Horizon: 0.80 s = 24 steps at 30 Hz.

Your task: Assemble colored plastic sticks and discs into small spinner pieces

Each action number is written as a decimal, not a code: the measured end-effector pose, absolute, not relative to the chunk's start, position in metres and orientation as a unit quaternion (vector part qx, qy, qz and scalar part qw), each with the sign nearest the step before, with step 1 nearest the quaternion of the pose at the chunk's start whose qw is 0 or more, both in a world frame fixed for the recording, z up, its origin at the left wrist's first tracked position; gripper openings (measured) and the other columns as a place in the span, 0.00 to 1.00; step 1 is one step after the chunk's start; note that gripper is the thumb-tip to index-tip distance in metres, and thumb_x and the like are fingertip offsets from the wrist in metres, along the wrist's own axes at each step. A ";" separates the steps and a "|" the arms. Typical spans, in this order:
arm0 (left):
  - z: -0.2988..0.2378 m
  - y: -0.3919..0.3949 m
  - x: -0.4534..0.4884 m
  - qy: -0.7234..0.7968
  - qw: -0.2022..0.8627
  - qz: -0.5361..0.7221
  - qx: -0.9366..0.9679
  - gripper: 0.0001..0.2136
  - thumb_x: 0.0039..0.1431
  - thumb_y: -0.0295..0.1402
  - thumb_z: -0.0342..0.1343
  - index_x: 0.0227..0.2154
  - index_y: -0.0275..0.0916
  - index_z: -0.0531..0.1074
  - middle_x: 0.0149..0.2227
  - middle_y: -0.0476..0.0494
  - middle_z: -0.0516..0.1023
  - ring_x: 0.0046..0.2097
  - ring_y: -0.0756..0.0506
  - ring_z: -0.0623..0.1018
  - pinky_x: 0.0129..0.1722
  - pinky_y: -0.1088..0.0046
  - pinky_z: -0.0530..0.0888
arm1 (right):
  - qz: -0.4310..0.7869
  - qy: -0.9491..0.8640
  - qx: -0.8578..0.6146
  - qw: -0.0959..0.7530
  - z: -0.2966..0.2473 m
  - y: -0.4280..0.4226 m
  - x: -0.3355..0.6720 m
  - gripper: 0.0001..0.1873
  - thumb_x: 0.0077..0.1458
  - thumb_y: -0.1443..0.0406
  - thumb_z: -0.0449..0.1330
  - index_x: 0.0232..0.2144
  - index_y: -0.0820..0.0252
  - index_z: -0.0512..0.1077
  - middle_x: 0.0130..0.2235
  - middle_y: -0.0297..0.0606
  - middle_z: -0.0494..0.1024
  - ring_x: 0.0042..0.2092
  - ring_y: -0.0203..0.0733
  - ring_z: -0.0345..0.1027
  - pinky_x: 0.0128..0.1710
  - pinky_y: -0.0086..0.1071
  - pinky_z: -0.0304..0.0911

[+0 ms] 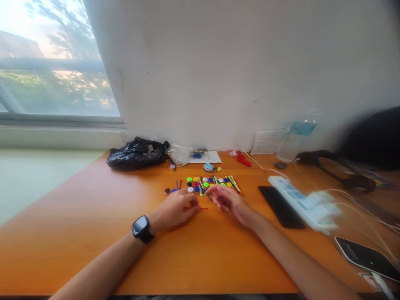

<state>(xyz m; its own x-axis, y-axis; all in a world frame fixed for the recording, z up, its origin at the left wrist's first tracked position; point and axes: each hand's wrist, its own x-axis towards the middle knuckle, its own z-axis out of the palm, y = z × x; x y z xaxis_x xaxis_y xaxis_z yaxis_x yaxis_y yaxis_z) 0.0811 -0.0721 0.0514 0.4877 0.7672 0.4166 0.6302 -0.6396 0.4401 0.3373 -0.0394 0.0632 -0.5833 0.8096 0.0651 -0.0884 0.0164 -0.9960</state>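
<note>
Several small coloured discs (204,182) and thin coloured sticks (233,183) lie in a cluster on the orange table (78,233). My left hand (176,208), with a black smartwatch (142,228) on the wrist, rests knuckles up just before the cluster, fingers curled over a thin red stick (202,208) that pokes out to the right. My right hand (228,200) lies next to it, fingers bent and close together at the cluster's near edge. What sits inside the right fingers is hidden.
A black plastic bag (137,153) lies at the back by the wall. A white power strip (304,202) with cables, a black phone (281,206), a second phone (362,256) and a plastic bottle (295,139) stand to the right.
</note>
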 end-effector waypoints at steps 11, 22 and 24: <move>0.053 -0.073 0.087 0.398 -0.022 0.258 0.880 0.10 0.65 0.31 0.57 0.26 0.41 0.72 0.33 0.41 0.78 0.39 0.40 0.71 0.41 0.61 0.64 | 0.629 -0.622 -0.303 0.355 0.063 -0.038 0.336 0.23 0.68 0.47 0.56 0.43 0.58 0.79 0.27 0.33 0.67 0.26 0.35 0.55 0.23 0.29 0.45; 0.067 -0.077 0.078 0.454 -0.033 0.250 0.855 0.08 0.47 0.24 0.57 0.21 0.41 0.63 0.27 0.44 0.74 0.37 0.41 0.68 0.37 0.63 0.62 | 0.631 -0.627 -0.307 0.338 0.063 -0.038 0.337 0.23 0.68 0.47 0.57 0.44 0.58 0.79 0.27 0.33 0.68 0.25 0.33 0.52 0.24 0.29 0.45; 0.070 -0.076 0.074 0.461 -0.027 0.247 0.852 0.07 0.44 0.24 0.57 0.22 0.41 0.64 0.28 0.44 0.74 0.37 0.41 0.68 0.37 0.63 0.63 | 0.631 -0.626 -0.307 0.339 0.063 -0.038 0.337 0.23 0.67 0.47 0.57 0.43 0.58 0.79 0.27 0.33 0.68 0.25 0.33 0.52 0.24 0.29 0.45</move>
<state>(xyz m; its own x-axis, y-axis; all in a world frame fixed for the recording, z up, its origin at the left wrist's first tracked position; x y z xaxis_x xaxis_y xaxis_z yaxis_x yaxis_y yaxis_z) 0.0742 -0.0760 0.0696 0.4531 0.7718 0.4461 0.7982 -0.5741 0.1824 0.3366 -0.0383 0.0628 -0.5815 0.8127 0.0369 -0.0439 0.0140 -0.9989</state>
